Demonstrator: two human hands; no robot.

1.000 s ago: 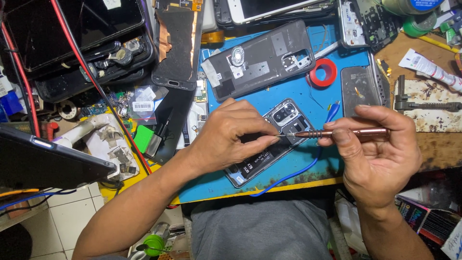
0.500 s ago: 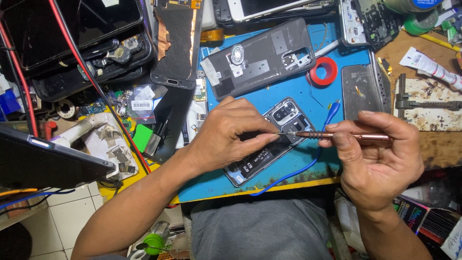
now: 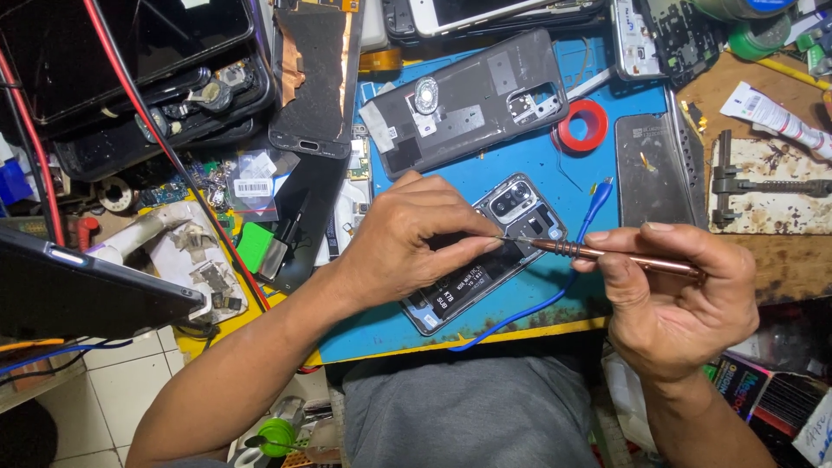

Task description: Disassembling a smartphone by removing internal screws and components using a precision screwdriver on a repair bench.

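An opened phone (image 3: 503, 234) with its back off lies tilted on a blue work mat (image 3: 572, 191). My left hand (image 3: 412, 238) rests on the phone and pins it down, fingertips meeting the tool's tip. My right hand (image 3: 672, 299) grips a thin copper-coloured screwdriver (image 3: 607, 254), held almost level, its point on the phone's inner frame just below the camera block. A grey phone back cover (image 3: 468, 100) lies inner side up above on the mat.
A red tape roll (image 3: 582, 126), a dark phone panel (image 3: 650, 169) and a blue cable (image 3: 555, 299) lie on the mat. Stacked phones, parts and a black tray (image 3: 130, 104) crowd the left. A rusty metal tool (image 3: 763, 186) sits on the wooden bench at right.
The screwdriver tip and both hands stay at the same spot on the phone; only small shifts of the fingers show.
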